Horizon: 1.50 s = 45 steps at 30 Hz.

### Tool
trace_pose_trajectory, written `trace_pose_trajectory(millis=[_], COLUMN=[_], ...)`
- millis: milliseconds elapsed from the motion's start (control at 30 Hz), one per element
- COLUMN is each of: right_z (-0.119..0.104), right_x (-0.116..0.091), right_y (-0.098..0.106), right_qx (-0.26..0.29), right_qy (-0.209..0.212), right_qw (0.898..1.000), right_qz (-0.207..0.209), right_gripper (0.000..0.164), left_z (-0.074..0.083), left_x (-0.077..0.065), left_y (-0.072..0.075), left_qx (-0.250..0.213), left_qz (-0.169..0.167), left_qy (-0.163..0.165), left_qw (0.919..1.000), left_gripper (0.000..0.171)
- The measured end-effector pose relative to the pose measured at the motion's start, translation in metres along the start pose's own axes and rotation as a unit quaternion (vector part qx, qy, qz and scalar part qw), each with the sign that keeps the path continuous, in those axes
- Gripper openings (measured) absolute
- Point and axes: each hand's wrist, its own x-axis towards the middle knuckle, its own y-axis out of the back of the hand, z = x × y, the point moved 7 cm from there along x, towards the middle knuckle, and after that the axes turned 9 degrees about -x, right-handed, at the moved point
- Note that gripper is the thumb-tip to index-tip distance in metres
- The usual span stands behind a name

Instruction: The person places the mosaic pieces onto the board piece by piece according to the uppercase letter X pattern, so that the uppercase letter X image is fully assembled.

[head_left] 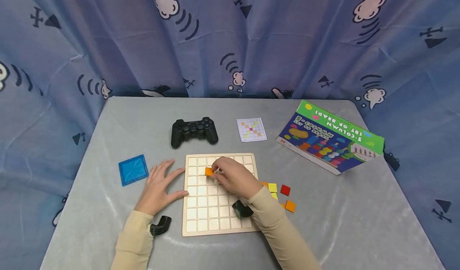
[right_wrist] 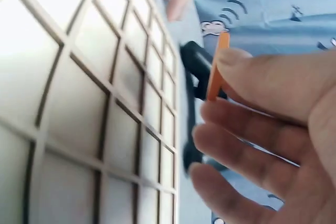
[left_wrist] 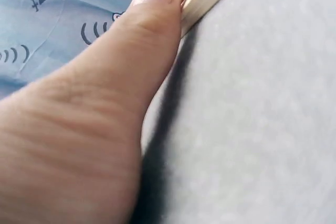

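Observation:
A wooden grid board lies on the table in front of me. Over its upper part my right hand pinches an orange square tile between thumb and fingers. The right wrist view has that tile edge-on, held just off the board's surface. My left hand rests at the board's left side, fingers spread, with thumb and forefinger touching its edge. In the left wrist view the thumb meets the wooden edge. The right forearm hides part of the board and some loose tiles.
Loose tiles lie right of the board, among them a red tile, a yellow tile and an orange tile. Around stand a blue square tray, a black game controller, a pattern card and a toy box.

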Motion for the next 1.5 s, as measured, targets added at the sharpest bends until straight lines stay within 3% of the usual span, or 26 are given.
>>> trace_pose_trajectory(millis=[267, 600, 967, 1500], right_z=[-0.001, -0.001, -0.010, -0.016], right_x=[0.020, 0.024, 0.026, 0.026], right_y=[-0.019, -0.030, -0.031, -0.032], right_qx=[-0.035, -0.099, -0.162, -0.177], right_qy=[-0.018, -0.029, 0.006, 0.003], right_qw=[0.999, 0.994, 0.986, 0.983], right_qz=[0.024, 0.022, 0.039, 0.041], right_gripper=[0.013, 0.018, 0.014, 0.010], left_z=[-0.002, -0.001, 0.000, 0.000], left_x=[-0.001, -0.002, 0.000, 0.000], left_y=[-0.006, -0.004, -0.003, -0.004], left_qx=[-0.002, -0.001, 0.000, -0.001], left_qz=[-0.033, -0.035, -0.037, -0.042], left_qy=[0.003, 0.005, 0.010, 0.016], left_qw=[0.9994, 0.9994, 0.9993, 0.9990], left_gripper=[0.073, 0.076, 0.076, 0.077])
